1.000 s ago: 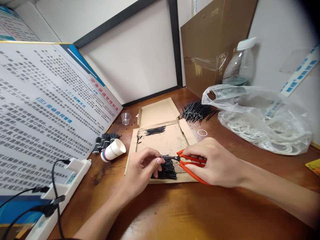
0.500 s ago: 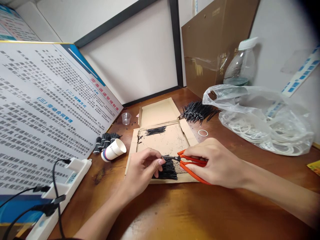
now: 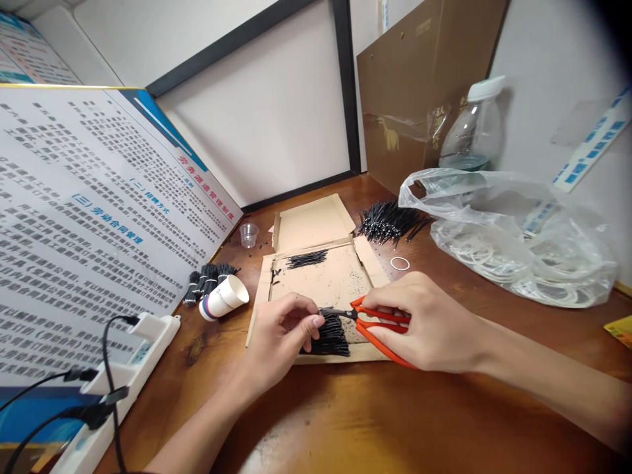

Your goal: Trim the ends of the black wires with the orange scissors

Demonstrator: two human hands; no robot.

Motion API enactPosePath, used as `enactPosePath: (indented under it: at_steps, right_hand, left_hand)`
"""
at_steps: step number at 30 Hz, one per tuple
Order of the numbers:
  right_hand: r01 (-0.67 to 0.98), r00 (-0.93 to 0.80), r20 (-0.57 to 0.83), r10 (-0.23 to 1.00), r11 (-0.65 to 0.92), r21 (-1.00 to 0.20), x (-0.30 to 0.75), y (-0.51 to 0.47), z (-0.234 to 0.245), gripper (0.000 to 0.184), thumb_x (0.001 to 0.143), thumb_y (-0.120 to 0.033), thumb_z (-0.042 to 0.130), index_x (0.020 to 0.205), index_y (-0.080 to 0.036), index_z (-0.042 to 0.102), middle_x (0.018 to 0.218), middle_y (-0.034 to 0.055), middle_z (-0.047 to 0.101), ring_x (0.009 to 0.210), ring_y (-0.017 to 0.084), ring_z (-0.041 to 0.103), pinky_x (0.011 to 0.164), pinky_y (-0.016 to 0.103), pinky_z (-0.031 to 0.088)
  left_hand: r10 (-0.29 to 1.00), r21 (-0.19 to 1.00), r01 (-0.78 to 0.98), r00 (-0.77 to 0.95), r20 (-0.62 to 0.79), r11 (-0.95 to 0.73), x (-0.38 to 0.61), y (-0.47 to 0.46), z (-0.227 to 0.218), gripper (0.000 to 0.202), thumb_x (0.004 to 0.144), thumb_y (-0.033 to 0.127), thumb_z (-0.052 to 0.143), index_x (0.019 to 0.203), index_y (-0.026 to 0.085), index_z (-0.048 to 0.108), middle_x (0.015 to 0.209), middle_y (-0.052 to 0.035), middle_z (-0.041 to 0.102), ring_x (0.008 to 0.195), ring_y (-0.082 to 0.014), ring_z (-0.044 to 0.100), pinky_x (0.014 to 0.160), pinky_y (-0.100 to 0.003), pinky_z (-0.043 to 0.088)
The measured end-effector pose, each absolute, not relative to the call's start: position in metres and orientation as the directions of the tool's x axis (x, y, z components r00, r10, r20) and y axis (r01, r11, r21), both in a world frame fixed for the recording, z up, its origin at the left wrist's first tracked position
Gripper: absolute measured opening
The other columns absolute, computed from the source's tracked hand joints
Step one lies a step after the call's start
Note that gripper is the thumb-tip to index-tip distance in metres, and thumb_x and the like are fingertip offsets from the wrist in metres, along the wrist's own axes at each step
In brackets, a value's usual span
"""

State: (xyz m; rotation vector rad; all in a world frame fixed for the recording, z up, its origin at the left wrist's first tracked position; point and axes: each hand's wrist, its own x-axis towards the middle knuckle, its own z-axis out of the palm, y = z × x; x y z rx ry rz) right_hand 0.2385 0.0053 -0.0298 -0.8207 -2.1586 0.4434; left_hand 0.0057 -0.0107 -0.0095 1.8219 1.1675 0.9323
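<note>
My right hand [image 3: 419, 322] grips the orange-red handles of a pair of scissors [image 3: 382, 334]. Their dark blades point left and reach the fingertips of my left hand [image 3: 286, 332]. That hand is pinched closed, and what sits between its fingers is too small to make out. Just beneath, a bunch of short black wires [image 3: 332, 337] lies on the near part of an open cardboard box [image 3: 340, 283], partly hidden by my left hand. A smaller row of black wires [image 3: 307, 259] rests farther back in the box, among scattered dark bits.
Behind the box's right side is a pile of black wires [image 3: 390, 220], near a white ring [image 3: 399, 263] and a plastic bag of pale rings [image 3: 523, 257]. At left are a tipped paper cup [image 3: 224, 298], tied black bundles [image 3: 210, 280], a clear cup [image 3: 249, 235] and a power strip [image 3: 143, 359].
Both hands and the scissors stay in nearly the same place. The view has shifted very slightly.
</note>
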Motion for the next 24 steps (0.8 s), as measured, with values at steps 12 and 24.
enactPosePath:
  at_steps: [12,24]
  right_hand:
    - [0.440,-0.519,0.520,0.679,0.733,-0.519,0.2373,0.0060,-0.0301,0.026,0.086,-0.027,0.053,0.064,-0.016,0.060,0.048,-0.0044,0.042,0.045,0.008,0.028,0.049,0.027,0.023]
    - [0.425,-0.536,0.519,0.666,0.744,-0.516,0.2384,0.0069,-0.0305,0.029,0.086,-0.025,0.053,0.058,-0.017,0.053,0.048,-0.0053,0.036,0.047,0.008,0.023,0.049,0.026,0.023]
  left_hand:
    - [0.933,0.851,0.423,0.305,0.191,-0.313,0.0051,-0.0094,-0.0097,0.013,0.087,0.022,0.067,0.080,0.014,0.060,0.061,0.0012,0.060,0.045,-0.0063,0.054,0.043,-0.016,0.045]
    - [0.923,0.812,0.466,0.316,0.218,-0.352,0.0049,-0.0092,-0.0095,0.013,0.087,0.023,0.067,0.079,0.015,0.061,0.063,0.0012,0.060,0.045,-0.0063,0.053,0.043,-0.016,0.044]
